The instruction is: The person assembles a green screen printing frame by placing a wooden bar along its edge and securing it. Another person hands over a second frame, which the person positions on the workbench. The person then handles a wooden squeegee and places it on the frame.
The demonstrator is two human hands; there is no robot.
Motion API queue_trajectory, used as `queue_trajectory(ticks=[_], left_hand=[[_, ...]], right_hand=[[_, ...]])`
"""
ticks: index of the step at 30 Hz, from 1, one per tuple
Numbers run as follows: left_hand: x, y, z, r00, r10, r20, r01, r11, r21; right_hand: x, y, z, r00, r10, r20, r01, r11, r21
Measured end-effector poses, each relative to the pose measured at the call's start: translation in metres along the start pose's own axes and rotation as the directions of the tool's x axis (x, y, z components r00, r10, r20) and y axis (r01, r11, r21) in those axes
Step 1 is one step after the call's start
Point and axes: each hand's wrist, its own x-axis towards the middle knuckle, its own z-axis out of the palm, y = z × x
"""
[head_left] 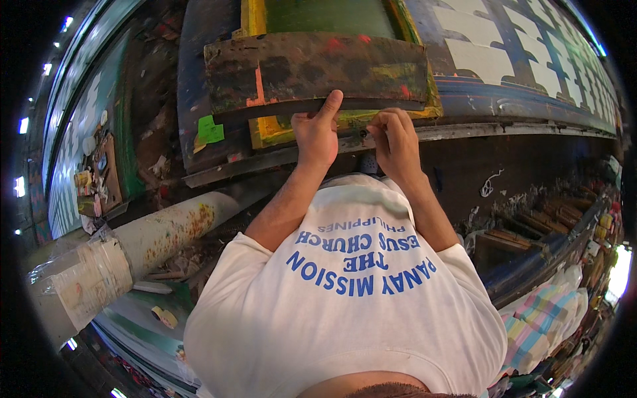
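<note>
The long printing table [531,99] runs across your front, white printed shapes along it. On it sits the yellow-framed screen [262,132], and across its near edge lies the paint-crusted squeegee [317,69] — broadside to you, so both hands share the pull. Your left hand [317,132] and right hand [395,136] clench its near edge, fingers curled — left forefinger extended onto the blade.

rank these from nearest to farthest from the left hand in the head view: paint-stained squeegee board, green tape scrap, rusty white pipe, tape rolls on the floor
1. paint-stained squeegee board, touched by the left hand, just above it.
2. green tape scrap, on the dark table edge to the left.
3. rusty white pipe, lower left.
4. tape rolls, farthest, low at the left by the shirt.
</note>
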Motion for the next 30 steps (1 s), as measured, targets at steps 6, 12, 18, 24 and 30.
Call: queue_trajectory(ticks=[6, 12, 18, 24, 30], left_hand=[[0.012, -0.003, 0.003, 0.995, -0.067, -0.076, 0.065, 0.998, -0.024], [0.016, -0.014, 0.001, 0.992, -0.121, -0.047, 0.119, 0.992, -0.047], [0.015, -0.022, 0.005, 0.983, -0.186, -0.009, 0.186, 0.982, -0.021], [0.01, -0.026, 0.012, 0.974, -0.202, -0.1, 0.204, 0.979, 0.012], [0.012, -0.022, 0.009, 0.975, -0.222, -0.028, 0.221, 0.975, -0.036]], right_hand=[[-0.031, 0.014, -0.033, 0.923, 0.137, 0.361, -0.166, 0.985, 0.049], [-0.042, 0.014, -0.064, 0.779, 0.375, 0.502, -0.405, 0.913, -0.054], [-0.055, 0.019, -0.079, 0.584, 0.583, 0.565, -0.579, 0.787, -0.214], [-0.075, 0.033, -0.087, 0.854, 0.348, 0.387, -0.286, 0.935, -0.211], [-0.077, 0.053, -0.115, 0.81, 0.514, 0.282, -0.412, 0.841, -0.35]])
